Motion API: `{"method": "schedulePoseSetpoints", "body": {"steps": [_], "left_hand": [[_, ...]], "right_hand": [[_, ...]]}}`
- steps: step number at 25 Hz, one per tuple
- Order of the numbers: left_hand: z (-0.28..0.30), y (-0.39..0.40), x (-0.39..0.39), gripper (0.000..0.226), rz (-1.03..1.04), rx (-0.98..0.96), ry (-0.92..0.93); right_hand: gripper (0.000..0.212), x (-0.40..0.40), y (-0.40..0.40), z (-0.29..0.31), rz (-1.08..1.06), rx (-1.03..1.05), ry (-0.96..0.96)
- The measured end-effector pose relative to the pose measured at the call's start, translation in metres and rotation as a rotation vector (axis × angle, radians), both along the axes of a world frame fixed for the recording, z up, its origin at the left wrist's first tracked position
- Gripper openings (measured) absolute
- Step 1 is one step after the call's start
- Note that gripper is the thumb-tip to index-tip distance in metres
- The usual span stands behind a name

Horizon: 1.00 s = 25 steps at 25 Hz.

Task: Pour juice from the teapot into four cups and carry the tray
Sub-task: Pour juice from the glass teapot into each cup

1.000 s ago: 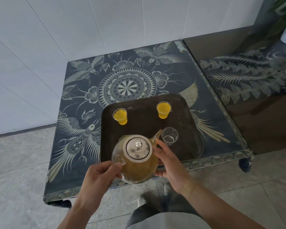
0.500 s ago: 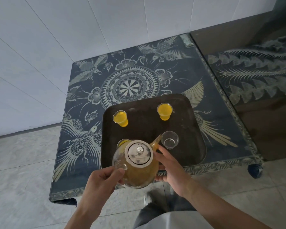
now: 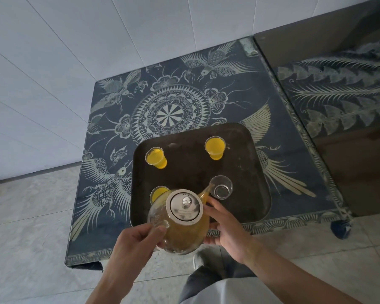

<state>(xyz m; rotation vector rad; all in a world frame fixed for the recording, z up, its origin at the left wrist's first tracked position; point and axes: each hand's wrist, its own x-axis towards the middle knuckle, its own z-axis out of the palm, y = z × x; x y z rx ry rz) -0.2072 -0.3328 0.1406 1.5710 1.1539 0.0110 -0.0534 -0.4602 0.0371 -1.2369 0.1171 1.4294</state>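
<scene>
A glass teapot [image 3: 180,229] with a metal lid holds orange juice and hangs above the near edge of the dark tray [image 3: 257,194]. My left hand [image 3: 138,242] grips its handle; my right hand [image 3: 226,227] supports its right side. The spout points at the rim of an empty clear cup [image 3: 221,187] at the tray's near right. Two full cups stand at the far left [image 3: 155,157] and far right [image 3: 215,147]. A third full cup [image 3: 158,192] at the near left is partly hidden behind the teapot.
The tray lies on a low blue table [image 3: 167,99] with a bird and flower pattern, set against a white tiled wall. A second patterned table [image 3: 342,88] adjoins on the right. My legs and a shoe [image 3: 201,258] stand on the tiled floor by the near edge.
The teapot has shifted right, uncovering the full near-left cup, and its spout has come up to the empty cup. Both hands keep their hold.
</scene>
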Motion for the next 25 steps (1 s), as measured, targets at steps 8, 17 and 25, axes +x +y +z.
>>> {"method": "schedulePoseSetpoints", "body": {"steps": [8,17,25], "left_hand": [[0.006,-0.006,0.015,0.058,0.002,0.036,0.070],[0.014,-0.010,0.029,0.039,-0.025,0.080,0.114],[0.015,-0.007,0.036,0.037,-0.022,0.085,0.157]], "right_hand": [[0.039,0.008,-0.006,-0.006,0.023,0.027,0.063],[0.035,0.013,-0.009,-0.008,0.055,0.057,0.116],[0.040,0.016,-0.005,-0.014,0.069,0.076,0.143]]}}
